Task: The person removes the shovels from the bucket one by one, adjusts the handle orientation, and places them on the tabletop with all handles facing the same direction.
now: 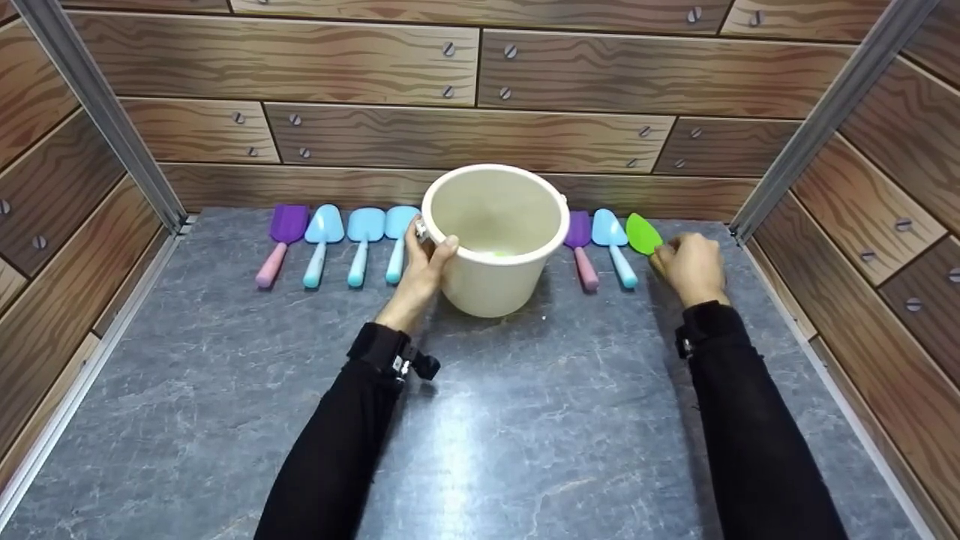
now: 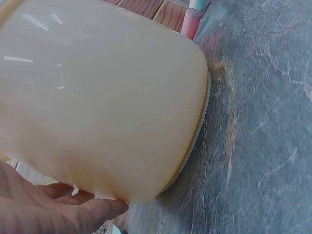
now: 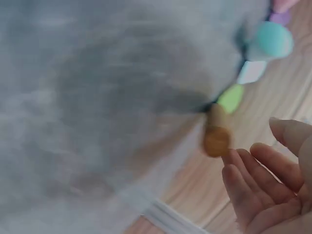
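Note:
A cream plastic bucket [image 1: 480, 281] stands upright on the grey floor, a faint green patch showing inside. My left hand [image 1: 420, 274] holds its left side, thumb at the rim; in the left wrist view, fingers [image 2: 102, 212] press against the bucket wall [image 2: 107, 97]. At the right end of a row lies a small shovel with a green blade [image 1: 643, 234]. My right hand [image 1: 694, 266] is over its handle in the head view. The right wrist view is blurred; there the right hand [image 3: 273, 187] has spread, loosely bent fingers close to the brown handle end [image 3: 216, 141].
Left of the bucket lie a purple shovel [image 1: 289, 223] with a pink handle and several blue shovels [image 1: 325, 225]. To its right are another purple shovel [image 1: 578, 229] and a blue one [image 1: 609, 227]. Wood-patterned walls [image 1: 375, 135] enclose the floor at the back and sides.

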`<state>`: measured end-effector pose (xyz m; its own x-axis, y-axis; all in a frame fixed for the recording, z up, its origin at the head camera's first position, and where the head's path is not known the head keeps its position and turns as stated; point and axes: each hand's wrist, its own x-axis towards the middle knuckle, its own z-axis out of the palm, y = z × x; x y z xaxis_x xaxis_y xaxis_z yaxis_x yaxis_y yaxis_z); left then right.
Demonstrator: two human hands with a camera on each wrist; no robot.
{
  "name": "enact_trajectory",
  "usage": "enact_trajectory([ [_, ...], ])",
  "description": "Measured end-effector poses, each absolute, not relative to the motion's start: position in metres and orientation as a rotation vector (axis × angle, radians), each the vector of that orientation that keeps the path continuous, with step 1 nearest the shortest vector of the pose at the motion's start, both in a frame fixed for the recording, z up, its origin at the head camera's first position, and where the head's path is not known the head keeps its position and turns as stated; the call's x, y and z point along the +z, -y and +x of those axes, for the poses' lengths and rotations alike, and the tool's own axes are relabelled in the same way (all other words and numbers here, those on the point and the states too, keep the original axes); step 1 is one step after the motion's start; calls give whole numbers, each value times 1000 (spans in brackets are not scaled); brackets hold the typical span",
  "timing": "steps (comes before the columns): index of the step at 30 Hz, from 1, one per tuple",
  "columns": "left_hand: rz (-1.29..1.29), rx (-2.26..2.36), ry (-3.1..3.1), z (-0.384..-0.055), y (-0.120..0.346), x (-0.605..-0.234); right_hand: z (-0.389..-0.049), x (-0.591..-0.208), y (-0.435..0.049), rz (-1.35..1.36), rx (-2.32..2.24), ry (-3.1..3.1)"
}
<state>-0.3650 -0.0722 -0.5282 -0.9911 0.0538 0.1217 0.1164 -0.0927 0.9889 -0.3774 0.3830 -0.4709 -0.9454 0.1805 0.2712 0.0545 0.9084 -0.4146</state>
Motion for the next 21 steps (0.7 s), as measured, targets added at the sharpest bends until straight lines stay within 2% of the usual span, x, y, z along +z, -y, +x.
enact_trajectory([
  [15, -213, -2336, 2050, -388, 75, -554, -373, -403, -333, 8, 573, 2711],
  [18, -241, -2345, 2010, -416, 77, -585, -372, -393, -326, 37, 566, 2728],
  [21, -262, -2374, 1976, -429, 79, -598, -372, -385, -317, 80, 556, 2758],
])
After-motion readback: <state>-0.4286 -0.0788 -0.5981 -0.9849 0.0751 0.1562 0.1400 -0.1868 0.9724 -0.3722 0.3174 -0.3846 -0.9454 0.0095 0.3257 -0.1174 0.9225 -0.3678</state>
